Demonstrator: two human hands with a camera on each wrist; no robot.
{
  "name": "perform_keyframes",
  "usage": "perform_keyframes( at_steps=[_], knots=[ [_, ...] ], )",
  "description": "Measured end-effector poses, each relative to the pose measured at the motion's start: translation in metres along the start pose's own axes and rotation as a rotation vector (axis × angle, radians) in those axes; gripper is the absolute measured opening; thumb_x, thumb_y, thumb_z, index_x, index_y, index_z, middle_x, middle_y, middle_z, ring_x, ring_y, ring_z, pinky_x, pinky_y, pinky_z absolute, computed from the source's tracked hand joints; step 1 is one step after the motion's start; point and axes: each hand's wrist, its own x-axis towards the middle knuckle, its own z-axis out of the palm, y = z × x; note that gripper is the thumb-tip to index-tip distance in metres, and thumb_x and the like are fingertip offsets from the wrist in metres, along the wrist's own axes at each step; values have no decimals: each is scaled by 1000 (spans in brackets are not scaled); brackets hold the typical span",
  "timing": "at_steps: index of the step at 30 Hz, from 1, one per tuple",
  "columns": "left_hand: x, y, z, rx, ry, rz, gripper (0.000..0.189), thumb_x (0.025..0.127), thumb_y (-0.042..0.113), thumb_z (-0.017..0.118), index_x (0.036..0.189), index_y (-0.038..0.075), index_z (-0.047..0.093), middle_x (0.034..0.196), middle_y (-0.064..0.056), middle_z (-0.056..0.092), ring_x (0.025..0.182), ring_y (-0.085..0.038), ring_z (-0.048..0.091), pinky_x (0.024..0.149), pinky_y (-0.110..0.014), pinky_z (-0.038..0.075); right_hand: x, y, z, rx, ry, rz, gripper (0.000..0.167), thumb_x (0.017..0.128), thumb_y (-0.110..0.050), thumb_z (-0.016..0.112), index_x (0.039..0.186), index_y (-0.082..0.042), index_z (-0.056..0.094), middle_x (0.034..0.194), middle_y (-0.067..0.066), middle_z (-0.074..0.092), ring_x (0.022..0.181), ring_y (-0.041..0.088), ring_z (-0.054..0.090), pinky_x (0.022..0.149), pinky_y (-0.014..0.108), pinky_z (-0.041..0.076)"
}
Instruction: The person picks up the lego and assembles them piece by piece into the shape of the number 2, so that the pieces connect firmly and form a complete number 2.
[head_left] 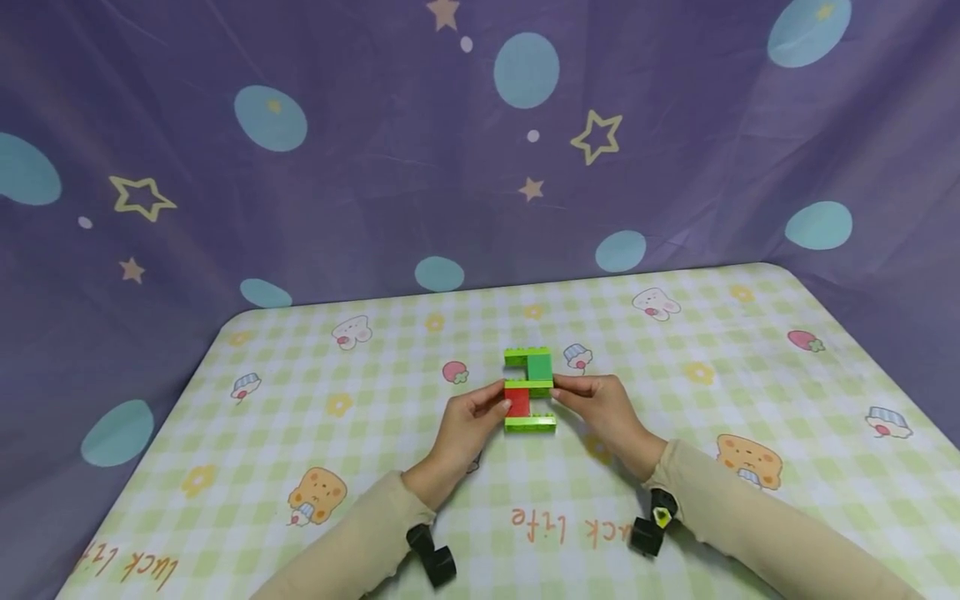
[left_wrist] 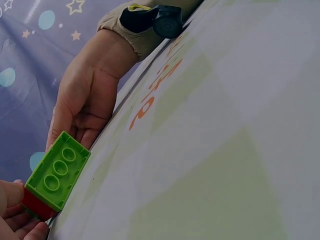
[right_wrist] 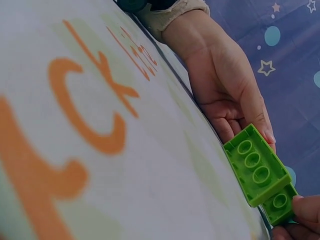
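Observation:
A stack of toy building bricks lies on its side over the table's middle. In it, a red brick [head_left: 517,402] and a darker green brick [head_left: 539,367] sit between three light green bricks, the nearest one [head_left: 529,424] facing me. From the left, my left hand [head_left: 463,423] pinches the stack at the red brick. My right hand [head_left: 609,410] pinches the right end of the middle light green brick [head_left: 528,385]. Hollow undersides with round tubes show on the nearest light green brick in the left wrist view [left_wrist: 60,167] and the right wrist view [right_wrist: 257,167].
A green-and-white checked tablecloth [head_left: 390,367] with printed cartoon figures covers the table. Behind its far edge hangs a purple curtain [head_left: 375,200] with stars and blue ovals. Black cameras are strapped to the left wrist [head_left: 432,557] and the right wrist [head_left: 654,523].

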Motion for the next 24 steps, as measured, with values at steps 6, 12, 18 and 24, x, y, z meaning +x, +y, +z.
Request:
perform_keyframes(
  at_steps=[6, 12, 18, 24],
  knots=[
    [-1, -1, 0, -1, 17, -25, 38, 89, 5, 64, 124, -7, 56, 126, -20, 57, 116, -27, 56, 89, -20, 48, 1, 0, 0, 0, -29, 24, 29, 86, -10, 69, 111, 4, 66, 112, 18, 65, 115, 27, 56, 83, 16, 49],
    [0, -1, 0, -7, 17, -37, 38, 88, 6, 65, 123, -8, 57, 124, -22, 58, 114, -29, 57, 89, -24, 49, 1, 1, -1, 10, -41, 33, 31, 86, -11, 68, 113, 5, 65, 112, 18, 65, 113, 28, 57, 83, 19, 50],
    [-1, 0, 1, -22, 23, -48, 38, 88, 5, 65, 123, -9, 57, 122, -23, 59, 113, -30, 58, 89, -25, 49, -1, -1, -1, 17, -49, 57, 33, 86, -14, 70, 114, 3, 65, 113, 16, 65, 114, 26, 57, 86, 20, 49],
    [-1, 0, 0, -31, 26, -66, 38, 89, 5, 64, 123, -8, 57, 123, -22, 59, 113, -29, 58, 89, -25, 49, -3, -1, -1, 2, -35, 86, 34, 86, -18, 70, 114, 1, 66, 113, 14, 66, 115, 26, 57, 92, 29, 48]
  ],
)
